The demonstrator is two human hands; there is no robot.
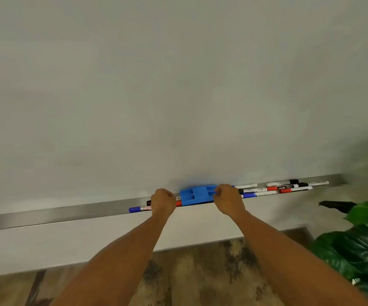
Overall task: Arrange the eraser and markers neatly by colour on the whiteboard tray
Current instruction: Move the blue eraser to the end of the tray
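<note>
A blue eraser (198, 195) lies on the long metal whiteboard tray (68, 212), on top of some markers. My right hand (228, 196) grips the eraser's right end with curled fingers. My left hand (162, 202) is closed over markers just left of the eraser; a blue-capped marker (137, 209) sticks out to its left, and a red tip (178, 203) and a black tip show beside it. To the right of my right hand lie several more markers (284, 187) in black, red and blue, loosely stacked in the tray.
The whiteboard (178, 85) fills the view above the tray. A large green leafy plant (362, 239) stands at the right, near the tray's right end. Below is a pale wall strip and a wooden floor (200, 272).
</note>
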